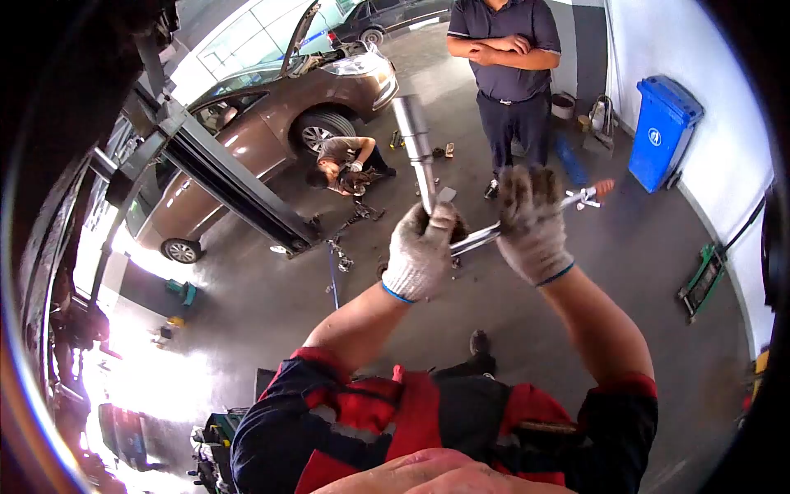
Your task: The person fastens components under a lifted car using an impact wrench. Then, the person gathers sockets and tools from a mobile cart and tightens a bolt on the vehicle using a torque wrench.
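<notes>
My left hand [420, 251], in a white knit work glove, is closed around a long silver socket [412, 128] on a thinner shaft, which points up from the fingers. Beside it, a shiny metal bar [476, 240] runs from the left hand to behind my right hand [533, 226]. That hand wears a similar glove with dark, grimy fingers, which point upward and lie close together along the bar. Its grip is partly hidden. Past the right hand, a silver piece with an orange end [605, 188] shows; whether it joins the bar is unclear.
A person with crossed arms [506, 53] stands ahead. Another person [341, 160] crouches by a brown car [263, 111] with its hood up. A lift post [239, 181] is at left. At right are a blue bin [662, 132] and a green jack [702, 280].
</notes>
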A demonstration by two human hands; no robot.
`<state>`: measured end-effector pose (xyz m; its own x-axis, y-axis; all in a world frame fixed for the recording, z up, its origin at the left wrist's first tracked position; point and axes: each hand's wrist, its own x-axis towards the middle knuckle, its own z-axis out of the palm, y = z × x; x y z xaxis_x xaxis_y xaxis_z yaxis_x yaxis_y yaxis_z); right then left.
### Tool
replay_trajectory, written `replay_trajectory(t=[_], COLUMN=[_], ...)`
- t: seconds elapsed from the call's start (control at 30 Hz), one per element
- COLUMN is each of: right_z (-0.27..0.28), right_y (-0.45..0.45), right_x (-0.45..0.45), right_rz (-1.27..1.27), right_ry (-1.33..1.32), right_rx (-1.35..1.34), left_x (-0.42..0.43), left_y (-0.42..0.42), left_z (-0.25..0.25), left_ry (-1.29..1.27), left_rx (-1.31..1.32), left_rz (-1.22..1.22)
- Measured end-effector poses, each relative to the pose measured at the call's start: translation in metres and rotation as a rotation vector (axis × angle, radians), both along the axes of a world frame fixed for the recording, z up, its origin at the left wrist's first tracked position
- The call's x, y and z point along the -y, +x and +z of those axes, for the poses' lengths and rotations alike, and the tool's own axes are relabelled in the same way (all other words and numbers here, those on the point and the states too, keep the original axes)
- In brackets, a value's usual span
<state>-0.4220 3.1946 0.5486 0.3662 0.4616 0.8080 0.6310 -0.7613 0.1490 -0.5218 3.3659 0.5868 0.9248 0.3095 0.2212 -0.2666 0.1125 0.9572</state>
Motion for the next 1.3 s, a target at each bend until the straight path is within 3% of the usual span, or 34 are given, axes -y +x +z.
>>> replay_trajectory(t=[0.1,0.17,0.23,0.3,0.37,0.4,0.47,0.5,0.57,0.63,0.7,0.83,0.97,1.03,1.27,1.3], right_z=[0.043,0.083,0.113,0.151,0.186,0.194,0.22,0.232,0.252,0.284,0.294,0.296,0.283,0.279,0.271,0.274], right_y=[0.059,0.083,0.107,0.101,0.092,0.096,0.109,0.116,0.118,0.095,0.101,0.099,0.075,0.065,0.122,0.132], right_x=[0.026,0.049,0.066,0.064,0.044,0.045,0.037,0.034,0.03,0.011,0.01,0.0,-0.014,-0.019,0.011,0.012], right_rz=[-0.166,-0.327,-0.423,-0.525,-0.719,-0.706,-0.709,-0.71,-0.655,-0.591,-0.572,-0.636,-0.761,-0.78,-0.728,-0.663], right_ry=[-0.105,-0.129,-0.14,-0.311,-0.336,-0.374,-0.38,-0.386,-0.477,-0.527,-0.523,-0.574,-0.671,-0.654,-0.634,-0.616], right_rx=[0.028,0.209,0.255,0.131,-0.312,-0.176,-0.174,-0.174,0.045,0.174,0.276,0.461,0.468,0.427,0.604,0.495], left_x=[-0.032,-0.069,-0.086,-0.095,-0.118,-0.124,-0.133,-0.131,-0.128,-0.147,-0.143,-0.18,-0.154,-0.134,-0.13,-0.129], left_y=[0.029,0.063,0.098,0.138,0.196,0.217,0.236,0.244,0.272,0.293,0.298,0.343,0.312,0.292,0.308,0.309], left_z=[0.01,0.025,0.067,0.103,0.115,0.123,0.152,0.172,0.191,0.202,0.212,0.186,0.203,0.214,0.211,0.211], left_ry=[0.046,0.243,0.292,0.406,0.476,0.629,1.006,0.86,0.345,0.586,0.327,0.431,0.302,0.036,0.184,0.182], left_rx=[0.093,0.114,0.049,0.042,0.052,0.064,0.216,0.04,0.061,0.196,0.152,0.463,0.367,0.289,0.284,0.277], left_rz=[0.099,0.142,0.229,0.254,0.203,0.232,0.369,0.334,0.276,0.279,0.25,0.268,0.193,0.161,0.239,0.247])
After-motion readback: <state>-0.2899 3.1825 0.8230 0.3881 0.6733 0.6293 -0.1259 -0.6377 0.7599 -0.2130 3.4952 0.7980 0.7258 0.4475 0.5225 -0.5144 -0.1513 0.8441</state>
